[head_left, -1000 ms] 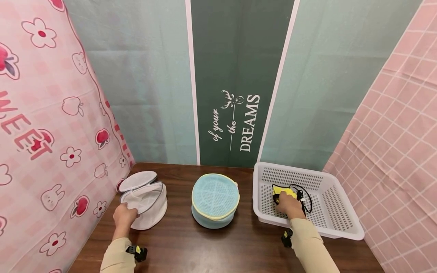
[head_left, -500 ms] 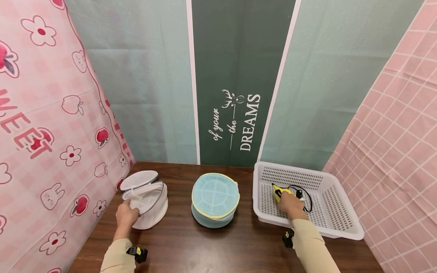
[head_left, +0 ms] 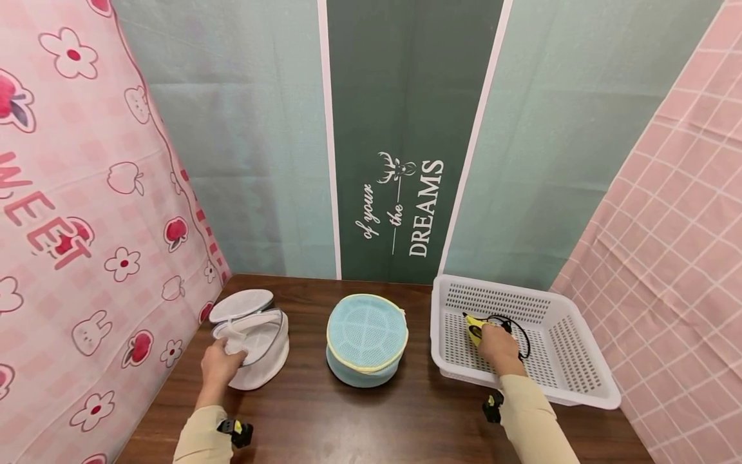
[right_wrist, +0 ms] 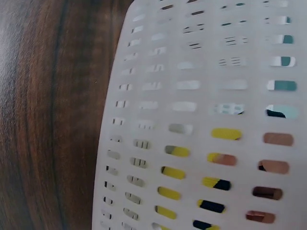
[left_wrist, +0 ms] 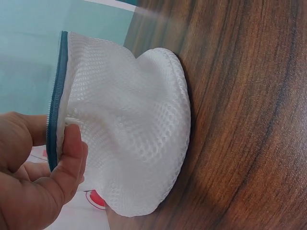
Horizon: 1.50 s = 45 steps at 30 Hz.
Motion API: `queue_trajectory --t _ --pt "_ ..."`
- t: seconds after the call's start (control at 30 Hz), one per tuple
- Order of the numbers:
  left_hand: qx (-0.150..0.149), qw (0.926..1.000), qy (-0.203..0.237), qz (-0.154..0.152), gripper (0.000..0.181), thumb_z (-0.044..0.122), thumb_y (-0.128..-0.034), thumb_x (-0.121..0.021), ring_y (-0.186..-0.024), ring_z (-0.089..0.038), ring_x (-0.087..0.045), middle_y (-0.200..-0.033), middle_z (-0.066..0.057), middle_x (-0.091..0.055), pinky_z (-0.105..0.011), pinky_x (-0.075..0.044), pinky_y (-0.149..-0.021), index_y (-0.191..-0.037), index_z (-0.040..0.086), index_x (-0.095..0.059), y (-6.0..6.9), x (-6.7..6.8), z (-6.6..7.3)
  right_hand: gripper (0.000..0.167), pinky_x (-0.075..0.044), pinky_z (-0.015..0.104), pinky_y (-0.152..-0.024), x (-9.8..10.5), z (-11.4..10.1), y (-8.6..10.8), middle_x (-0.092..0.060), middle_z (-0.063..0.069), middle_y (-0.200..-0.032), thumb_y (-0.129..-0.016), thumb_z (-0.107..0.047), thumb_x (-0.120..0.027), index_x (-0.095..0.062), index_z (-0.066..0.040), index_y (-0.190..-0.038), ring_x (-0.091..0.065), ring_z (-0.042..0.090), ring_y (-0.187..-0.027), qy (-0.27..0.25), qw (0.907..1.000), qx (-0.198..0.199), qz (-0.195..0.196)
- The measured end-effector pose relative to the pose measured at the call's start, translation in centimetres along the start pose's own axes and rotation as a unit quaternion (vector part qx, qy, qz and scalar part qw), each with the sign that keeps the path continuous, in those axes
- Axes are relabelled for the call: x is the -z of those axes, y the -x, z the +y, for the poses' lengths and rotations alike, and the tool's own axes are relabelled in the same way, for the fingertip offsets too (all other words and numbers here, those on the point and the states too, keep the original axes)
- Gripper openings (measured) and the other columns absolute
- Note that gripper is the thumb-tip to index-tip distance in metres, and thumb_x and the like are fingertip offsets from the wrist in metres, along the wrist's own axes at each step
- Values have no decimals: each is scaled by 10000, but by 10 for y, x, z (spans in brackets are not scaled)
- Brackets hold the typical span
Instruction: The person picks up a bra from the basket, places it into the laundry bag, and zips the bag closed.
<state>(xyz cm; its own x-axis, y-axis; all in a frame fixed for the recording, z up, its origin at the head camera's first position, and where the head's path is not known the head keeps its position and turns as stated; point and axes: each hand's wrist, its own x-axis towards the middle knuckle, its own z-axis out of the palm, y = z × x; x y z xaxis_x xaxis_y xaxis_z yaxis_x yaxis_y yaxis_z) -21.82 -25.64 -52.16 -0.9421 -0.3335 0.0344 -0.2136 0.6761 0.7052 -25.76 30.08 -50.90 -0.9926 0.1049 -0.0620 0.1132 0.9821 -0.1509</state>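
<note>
At the table's left, my left hand [head_left: 221, 366] pinches the blue-grey zipper rim of a white mesh laundry bag [head_left: 262, 366]. Its round lid [head_left: 242, 305] is folded back behind the rim. In the left wrist view, my left hand [left_wrist: 43, 177] has thumb and fingers on either side of the zipper edge [left_wrist: 56, 96]. Inside the white basket [head_left: 437, 335], my right hand [head_left: 500, 348] grips a soft yellow and black item [head_left: 474, 327] with thin black cords; its kind is unclear. The right wrist view shows yellow, black and skin only through the basket's slots.
A light blue round mesh bag [head_left: 366, 335] with yellow trim sits closed in the middle of the brown wooden table [head_left: 353, 425]. Patterned cloths hang along the left, back and right sides. The basket's slotted wall [right_wrist: 158, 120] stands beside my right hand.
My left hand has drawn the white bag's rim slightly to the right. My right hand has shifted a little right, and the yellow item looks more bunched and narrower.
</note>
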Motion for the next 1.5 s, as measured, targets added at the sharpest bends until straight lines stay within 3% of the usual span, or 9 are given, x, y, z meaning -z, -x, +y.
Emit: queue_trajectory --t 0.17,0.47,0.67,1.0,1.23,1.5 --pt "-160 9997 -73 -142 581 118 -783 -640 -1068 -554 -403 -1176 -424 -434 -581 -307 -919 -1216 -206 -429 4 -1 2 255 -474 490 -584 7 -2 6 -585 203 -793 -773 -19 -670 -575 117 -966 -577 350 -695 -160 9991 -2 383" --pt "-191 9998 26 -62 526 68 -777 -513 -1080 -555 -403 -1193 -412 -436 -571 -322 -912 -1223 -200 -439 7 -4 4 283 -467 520 -624 16 -5 14 -597 233 -831 -779 -24 -659 -579 113 -1013 -584 387 -737 -213 9972 124 708" --pt "-285 9996 71 -42 524 56 -768 -552 -1084 -554 -408 -1194 -408 -440 -575 -327 -905 -1216 -195 -449 9 -8 5 280 -462 531 -611 27 -11 24 -581 258 -830 -755 3 -635 -586 132 -998 -578 412 -735 -358 9915 295 1213" --pt "-415 9988 198 172 499 34 -770 -563 -1081 -545 -420 -1187 -396 -458 -573 -337 -892 -1217 -169 -474 11 -14 5 335 -464 539 -663 35 -15 33 -583 298 -943 -770 14 -589 -570 142 -1080 -577 430 -822 -756 9851 308 1511" --pt "-353 9982 399 283 437 46 -800 -499 -1037 -515 -470 -1148 -359 -513 -562 -358 -853 -1189 -149 -523 12 -16 8 368 -448 553 -684 40 -17 36 -572 319 -1011 -766 8 -565 -563 130 -1113 -565 455 -857 -1063 9772 372 1801" --pt "-471 9976 363 350 450 27 -743 -519 -935 -473 -517 -1090 -345 -550 -546 -382 -805 -1157 -145 -550 11 -17 6 323 -431 564 -718 49 -24 40 -569 310 -1027 -797 -4 -543 -571 120 -1094 -556 467 -876 -1505 9647 495 2102"
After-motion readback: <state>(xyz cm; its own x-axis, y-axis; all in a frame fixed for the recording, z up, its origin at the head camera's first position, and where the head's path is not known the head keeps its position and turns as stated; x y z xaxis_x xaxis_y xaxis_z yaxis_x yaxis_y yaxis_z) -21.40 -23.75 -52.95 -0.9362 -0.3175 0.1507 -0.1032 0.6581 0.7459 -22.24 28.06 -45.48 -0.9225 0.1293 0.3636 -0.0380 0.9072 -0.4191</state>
